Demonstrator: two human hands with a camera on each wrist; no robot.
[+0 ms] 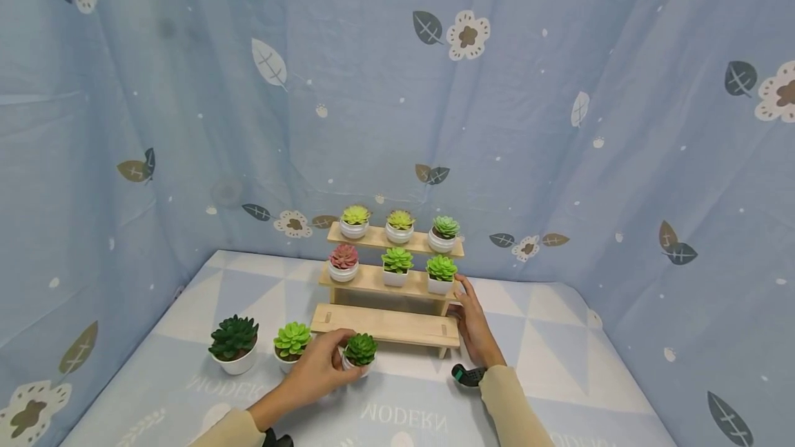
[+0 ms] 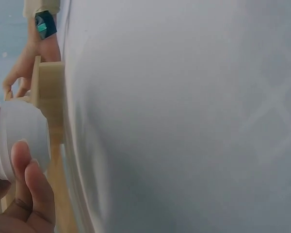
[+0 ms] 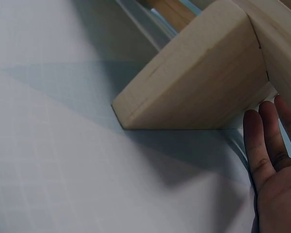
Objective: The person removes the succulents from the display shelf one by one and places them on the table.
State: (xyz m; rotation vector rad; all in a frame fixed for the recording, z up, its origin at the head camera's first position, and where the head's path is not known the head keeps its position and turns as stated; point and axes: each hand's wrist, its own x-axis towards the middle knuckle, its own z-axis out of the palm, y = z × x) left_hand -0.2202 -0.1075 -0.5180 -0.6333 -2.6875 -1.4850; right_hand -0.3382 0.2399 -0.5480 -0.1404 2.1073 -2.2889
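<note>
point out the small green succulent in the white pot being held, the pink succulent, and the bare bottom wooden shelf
small green succulent in white pot [image 1: 360,348], head view, leaves
pink succulent [image 1: 344,256], head view, rosette
bare bottom wooden shelf [image 1: 385,323], head view, top board

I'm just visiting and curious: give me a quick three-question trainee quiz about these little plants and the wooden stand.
1. True or false: the bottom step of the wooden stand carries three pots.
2. What does the left hand hold? A) a dark green succulent in a white pot, B) a pink succulent, C) nothing.
3. Fill in: the right hand rests with straight fingers against the stand's ____ end.

Key
1. False: that step is bare; the middle step and top step carry three pots each.
2. A: its grip is round the dark green succulent, in front of the bottom step.
3. Right.
</note>
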